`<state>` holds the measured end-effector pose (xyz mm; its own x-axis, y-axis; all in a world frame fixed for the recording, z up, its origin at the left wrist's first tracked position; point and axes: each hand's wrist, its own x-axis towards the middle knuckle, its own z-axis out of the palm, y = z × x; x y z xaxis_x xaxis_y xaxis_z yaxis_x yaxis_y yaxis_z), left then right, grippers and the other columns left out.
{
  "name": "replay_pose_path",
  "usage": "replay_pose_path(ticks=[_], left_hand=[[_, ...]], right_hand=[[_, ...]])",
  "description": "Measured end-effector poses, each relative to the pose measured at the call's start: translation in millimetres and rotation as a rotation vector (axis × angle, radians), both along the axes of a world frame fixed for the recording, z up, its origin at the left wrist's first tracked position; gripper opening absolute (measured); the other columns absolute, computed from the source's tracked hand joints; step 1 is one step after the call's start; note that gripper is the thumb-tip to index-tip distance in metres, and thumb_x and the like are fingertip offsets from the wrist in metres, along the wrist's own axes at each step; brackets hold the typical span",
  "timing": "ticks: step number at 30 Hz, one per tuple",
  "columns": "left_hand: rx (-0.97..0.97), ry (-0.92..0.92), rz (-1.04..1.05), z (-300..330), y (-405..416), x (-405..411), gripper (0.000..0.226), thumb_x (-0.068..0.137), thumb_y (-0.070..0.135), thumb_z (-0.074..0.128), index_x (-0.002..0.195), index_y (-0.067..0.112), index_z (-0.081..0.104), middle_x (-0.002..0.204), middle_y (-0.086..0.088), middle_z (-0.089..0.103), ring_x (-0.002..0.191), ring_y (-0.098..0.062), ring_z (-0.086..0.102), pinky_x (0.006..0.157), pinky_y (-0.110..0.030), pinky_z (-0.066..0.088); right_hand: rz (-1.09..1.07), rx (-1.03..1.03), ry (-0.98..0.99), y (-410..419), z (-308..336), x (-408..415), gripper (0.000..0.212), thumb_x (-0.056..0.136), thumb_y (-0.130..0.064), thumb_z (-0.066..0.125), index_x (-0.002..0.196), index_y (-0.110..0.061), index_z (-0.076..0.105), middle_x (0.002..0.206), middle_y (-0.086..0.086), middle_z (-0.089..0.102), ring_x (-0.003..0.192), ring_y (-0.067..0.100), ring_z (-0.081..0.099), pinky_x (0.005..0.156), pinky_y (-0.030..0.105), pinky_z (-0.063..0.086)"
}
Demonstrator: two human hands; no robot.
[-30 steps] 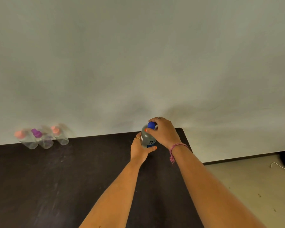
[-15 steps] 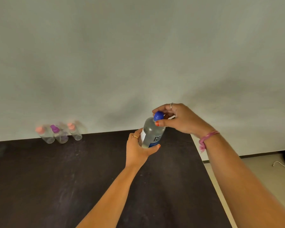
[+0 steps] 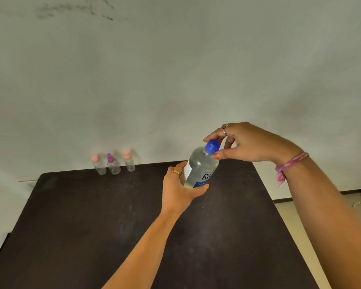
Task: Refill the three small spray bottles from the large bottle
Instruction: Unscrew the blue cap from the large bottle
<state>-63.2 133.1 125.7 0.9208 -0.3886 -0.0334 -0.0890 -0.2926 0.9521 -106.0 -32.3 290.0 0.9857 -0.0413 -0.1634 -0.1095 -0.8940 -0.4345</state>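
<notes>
While our left hand [image 3: 180,189] grips the large bottle [image 3: 200,166] tilted above the dark counter [image 3: 92,226], our right hand [image 3: 248,142] pinches its blue cap [image 3: 211,146]. Three small spray bottles [image 3: 114,164] stand well left of the large bottle, at the counter's far edge.

3 small spray bottles [image 3: 114,165] stand in a row at the counter's [image 3: 92,215] far edge, against the wall [image 3: 175,69]. The large bottle [image 3: 200,167] is held above the counter, right of them.
</notes>
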Motion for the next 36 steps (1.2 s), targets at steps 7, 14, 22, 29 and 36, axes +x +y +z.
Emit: replay_pose_path(ticks=[7,14,22,29,36], left_hand=[[-0.014,-0.052,-0.023,6.6,27.3,-13.1,0.072,0.058,0.036,0.091,0.115,0.043,0.047,0.113,0.012,0.051,0.113,-0.019,0.055,0.091,-0.037,0.056],[-0.014,-0.041,-0.026,12.5,43.3,-24.5,0.07,0.063,0.031,0.09,0.114,0.04,0.044,0.117,0.009,0.053,0.112,-0.018,0.057,0.093,-0.035,0.056],[-0.015,-0.007,-0.067,7.9,44.1,-35.1,0.068,0.063,0.028,0.09,0.111,0.041,0.044,0.114,0.008,0.053,0.106,-0.016,0.059,0.087,-0.025,0.055],[0.037,0.142,-0.051,-11.9,45.8,-48.4,0.074,0.068,0.026,0.088,0.125,0.034,0.042,0.122,0.009,0.052,0.113,-0.016,0.055,0.096,-0.032,0.051],[0.09,0.223,-0.081,-36.3,41.8,-67.1,0.081,0.07,0.023,0.087,0.138,0.024,0.042,0.121,0.012,0.052,0.111,-0.01,0.051,0.101,-0.035,0.047]], right_hand=[[-0.01,-0.102,-0.065,39.1,16.4,-7.6,0.029,0.08,-0.039,0.075,0.102,-0.022,0.068,0.094,-0.009,0.061,0.064,0.002,0.058,0.06,0.01,0.041],[-0.047,-0.056,0.046,53.0,23.4,-22.8,0.066,0.074,-0.055,0.073,0.131,-0.03,0.051,0.112,-0.01,0.059,0.064,0.002,0.061,0.061,0.017,0.043],[0.091,-0.087,-0.019,48.2,27.7,-38.2,0.033,0.081,-0.015,0.074,0.109,-0.032,0.069,0.104,-0.01,0.062,0.09,0.007,0.061,0.081,0.021,0.049],[-0.241,0.361,-0.22,26.7,-8.3,-69.7,0.033,0.08,-0.008,0.074,0.104,-0.03,0.067,0.101,-0.01,0.069,0.087,0.008,0.068,0.085,0.023,0.049],[-0.65,0.755,-0.367,28.4,-134.5,-123.3,0.04,0.08,-0.005,0.074,0.108,-0.03,0.061,0.112,0.0,0.067,0.101,0.014,0.068,0.094,0.035,0.052]])
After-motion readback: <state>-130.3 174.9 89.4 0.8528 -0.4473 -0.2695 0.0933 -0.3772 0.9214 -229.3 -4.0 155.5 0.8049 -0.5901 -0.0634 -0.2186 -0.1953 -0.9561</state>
